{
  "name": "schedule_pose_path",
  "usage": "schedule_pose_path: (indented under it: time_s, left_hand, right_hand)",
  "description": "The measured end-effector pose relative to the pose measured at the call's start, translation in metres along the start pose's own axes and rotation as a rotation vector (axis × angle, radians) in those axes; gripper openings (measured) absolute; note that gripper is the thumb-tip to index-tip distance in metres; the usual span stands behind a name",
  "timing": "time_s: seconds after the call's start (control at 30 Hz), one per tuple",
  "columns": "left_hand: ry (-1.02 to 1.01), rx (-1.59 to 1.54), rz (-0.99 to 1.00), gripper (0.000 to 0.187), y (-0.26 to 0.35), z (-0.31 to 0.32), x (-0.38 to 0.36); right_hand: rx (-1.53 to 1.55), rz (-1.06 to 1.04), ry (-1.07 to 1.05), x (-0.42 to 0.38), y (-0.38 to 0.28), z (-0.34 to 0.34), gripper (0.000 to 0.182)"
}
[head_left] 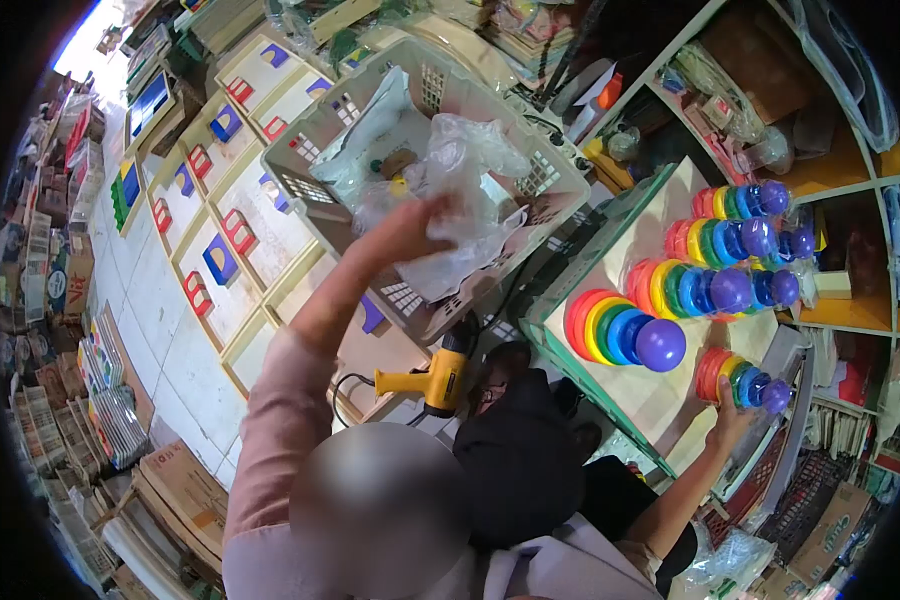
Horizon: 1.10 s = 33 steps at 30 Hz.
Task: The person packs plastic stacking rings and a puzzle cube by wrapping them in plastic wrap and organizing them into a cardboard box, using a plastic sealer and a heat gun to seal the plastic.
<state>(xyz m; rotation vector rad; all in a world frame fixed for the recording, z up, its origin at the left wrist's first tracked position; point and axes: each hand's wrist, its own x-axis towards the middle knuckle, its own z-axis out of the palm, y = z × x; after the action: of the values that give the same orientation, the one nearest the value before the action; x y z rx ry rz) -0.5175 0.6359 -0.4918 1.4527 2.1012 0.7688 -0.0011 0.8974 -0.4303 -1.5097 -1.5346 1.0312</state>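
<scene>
My left hand (415,232) reaches over the grey plastic crate (345,235), thumb apart from the fingers. Its fingertips are at the crumpled clear plastic bags (470,150) inside, beside a white package (375,125). My right hand (732,420) grips a ring stacking toy (735,378) low on its side. This toy has rainbow rings and a purple ball on top. Several more such stackers, one being a larger ring stacker (610,330), stand on the pale, green-edged table (625,400).
A yellow heat gun (435,382) with a black cord lies below the crate. To the left are wooden trays (260,255) with red and blue shape pieces. Packed shelves (850,190) line the right side, and cardboard boxes (182,490) stand at lower left.
</scene>
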Motion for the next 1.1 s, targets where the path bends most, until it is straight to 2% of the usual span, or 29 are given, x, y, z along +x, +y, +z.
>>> schedule_pose_path:
  time_s: [0.07, 0.1, 0.17, 0.23, 0.3, 0.37, 0.43, 0.5, 0.53, 0.63, 0.77, 1.1]
  left_hand:
    - [0.320, 0.218, 0.073, 0.044, -0.030, 0.037, 0.043]
    - [0.264, 0.651, 0.071, 0.049, -0.046, 0.057, 0.057]
    - [0.209, 1.078, 0.066, 0.054, -0.098, 0.103, 0.084]
    - [0.122, 0.663, -0.015, 0.052, -0.165, 0.136, 0.102]
    - [0.040, 0.370, -0.050, 0.048, -0.175, 0.099, 0.110]
    - [0.134, 0.291, -0.127, 0.039, -0.148, 0.042, 0.092]
    - [0.429, 0.296, 0.046, 0.031, -0.189, 0.022, 0.067]
    - [0.522, -0.586, -0.037, 0.026, -0.149, -0.013, 0.040]
    - [0.581, -0.849, -0.073, 0.026, -0.141, -0.025, 0.030]
    - [0.732, -1.265, -0.113, 0.025, -0.123, -0.055, 0.005]
    - [0.849, -1.483, -0.087, 0.023, -0.101, -0.073, -0.020]
    - [0.962, -1.579, -0.051, 0.019, -0.061, -0.070, -0.029]
  right_hand:
    - [-0.016, -0.036, -0.001, -0.001, 0.003, -0.002, 0.061]
    - [-0.018, -0.038, 0.008, -0.002, 0.002, -0.001, 0.061]
    - [0.046, -0.038, -0.020, -0.005, -0.005, 0.003, 0.056]
    - [0.060, -0.037, 0.003, -0.004, -0.012, 0.007, 0.058]
    - [0.067, 0.004, 0.031, -0.009, -0.012, 0.002, 0.060]
    - [0.067, 0.025, -0.019, -0.005, -0.010, 0.001, 0.061]
    - [0.063, 0.042, 0.007, -0.005, -0.007, 0.001, 0.059]
    - [0.021, 0.004, 0.028, -0.007, -0.011, 0.003, 0.055]
    - [0.064, -0.009, 0.004, -0.007, -0.009, 0.004, 0.052]
    - [0.027, 0.011, 0.021, -0.006, -0.010, 0.003, 0.050]
    - [0.045, -0.012, 0.017, -0.003, -0.003, 0.001, 0.058]
    - [0.053, -0.085, -0.019, -0.004, -0.005, 0.002, 0.060]
